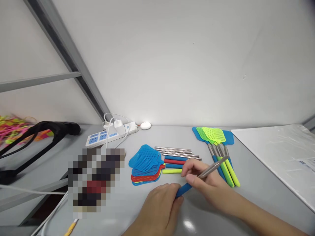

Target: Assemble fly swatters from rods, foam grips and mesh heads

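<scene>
Two hands [159, 206] [213, 183] hold a blue-handled rod [184, 190], well off the sheet's edge [272, 164]

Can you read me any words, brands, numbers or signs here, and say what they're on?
No text is readable.
Label on the white plastic-covered sheet: too small and blurred.
Blue handle and metal rod being held: no lettering visible.
Pixelated patch: unreadable.

My left hand [161, 205] hides the lower end of the blue grip [184, 190]; my right hand [213, 183] covers its join with the metal rod [213, 168]. Pixelation masks an object [97, 180] at my left. My view's right edge crops the white package [275, 147].
</scene>
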`<move>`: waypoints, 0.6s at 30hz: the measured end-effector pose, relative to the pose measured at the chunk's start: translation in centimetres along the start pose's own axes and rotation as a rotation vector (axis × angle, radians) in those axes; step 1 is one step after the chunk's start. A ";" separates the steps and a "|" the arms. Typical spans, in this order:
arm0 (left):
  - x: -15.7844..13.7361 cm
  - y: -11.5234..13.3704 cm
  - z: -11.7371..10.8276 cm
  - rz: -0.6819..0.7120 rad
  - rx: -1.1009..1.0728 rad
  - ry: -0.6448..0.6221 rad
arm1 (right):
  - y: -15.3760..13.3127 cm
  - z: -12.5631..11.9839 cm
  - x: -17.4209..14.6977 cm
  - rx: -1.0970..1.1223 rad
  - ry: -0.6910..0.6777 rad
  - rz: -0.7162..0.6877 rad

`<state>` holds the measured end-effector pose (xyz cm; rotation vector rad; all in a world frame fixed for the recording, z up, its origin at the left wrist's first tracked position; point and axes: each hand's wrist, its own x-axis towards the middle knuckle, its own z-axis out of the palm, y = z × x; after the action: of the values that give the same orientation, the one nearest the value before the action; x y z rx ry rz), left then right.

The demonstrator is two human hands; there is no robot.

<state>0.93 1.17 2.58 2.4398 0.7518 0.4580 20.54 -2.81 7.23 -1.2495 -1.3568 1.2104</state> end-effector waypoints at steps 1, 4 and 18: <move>0.1 0.1 -0.1 -0.001 -0.006 0.010 | 0.0 0.1 0.0 0.012 0.023 -0.051; 0.2 0.6 -0.3 0.018 -0.005 0.008 | -0.3 0.5 0.1 0.194 0.046 -0.145; -0.1 0.2 0.2 -0.026 -0.007 0.139 | -3.4 5.9 1.9 0.207 0.120 -0.132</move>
<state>1.01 0.90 2.56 2.4076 0.8365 0.6242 14.16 -1.45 9.92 -1.0530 -1.1761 1.1335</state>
